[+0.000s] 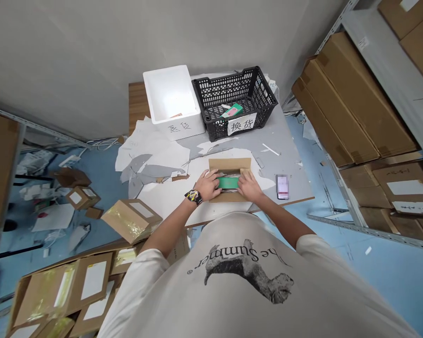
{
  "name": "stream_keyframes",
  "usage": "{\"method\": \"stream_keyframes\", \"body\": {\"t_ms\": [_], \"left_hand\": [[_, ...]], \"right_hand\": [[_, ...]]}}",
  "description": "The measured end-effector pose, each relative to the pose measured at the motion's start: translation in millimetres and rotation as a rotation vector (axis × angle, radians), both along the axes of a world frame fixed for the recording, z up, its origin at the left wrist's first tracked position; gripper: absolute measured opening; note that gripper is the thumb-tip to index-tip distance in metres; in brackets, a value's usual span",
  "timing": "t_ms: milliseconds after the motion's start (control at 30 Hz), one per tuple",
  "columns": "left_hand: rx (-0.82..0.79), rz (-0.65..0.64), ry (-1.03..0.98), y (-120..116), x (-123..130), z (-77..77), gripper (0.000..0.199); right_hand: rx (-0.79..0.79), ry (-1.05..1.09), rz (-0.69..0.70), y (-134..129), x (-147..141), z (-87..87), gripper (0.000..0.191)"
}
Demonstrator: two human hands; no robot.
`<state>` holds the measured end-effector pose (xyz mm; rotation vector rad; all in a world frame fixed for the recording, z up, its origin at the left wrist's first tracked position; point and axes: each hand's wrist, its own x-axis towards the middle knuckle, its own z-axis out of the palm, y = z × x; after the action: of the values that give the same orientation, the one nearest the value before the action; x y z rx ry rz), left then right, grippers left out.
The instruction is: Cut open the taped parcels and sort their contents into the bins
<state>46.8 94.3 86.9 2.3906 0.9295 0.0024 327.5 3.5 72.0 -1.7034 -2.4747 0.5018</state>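
“Since the green box (229,183) lies inside the open carton (229,164), how far has the person got?”

“Placement looks largely done, I'd judge; the carton's long flaps are not folded over, and no tape shows on them.”

“And the hands?”

“The left hand (206,186) is at the green box's 9 o'clock end, fingers somewhat spread; the right hand (249,187) is at its 3 o'clock end, fingers bent. Whether either pinches it, one cannot tell.”

“What lies around the open carton?”

“A black crate (225,89) stands at 12 o'clock with a green-and-pink packet (233,111) inside, a white foam box (162,87) at 11, a lit phone (282,187) at 3, and a taped carton (127,219) at 8.”
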Motion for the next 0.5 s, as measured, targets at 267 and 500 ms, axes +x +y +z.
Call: {"method": "stream_keyframes", "body": {"t_ms": [267, 500], "left_hand": [[0.057, 0.06, 0.134, -1.9, -34.6, -5.1, 0.117], [0.056, 0.007, 0.218, 5.6, -8.9, -34.3, 0.166]], "right_hand": [[-0.073, 0.013, -0.315, -29.9, 41.1, -10.3, 0.076], [-0.481, 0.163, -0.219, -12.0, 68.6, -18.8, 0.168]]}}
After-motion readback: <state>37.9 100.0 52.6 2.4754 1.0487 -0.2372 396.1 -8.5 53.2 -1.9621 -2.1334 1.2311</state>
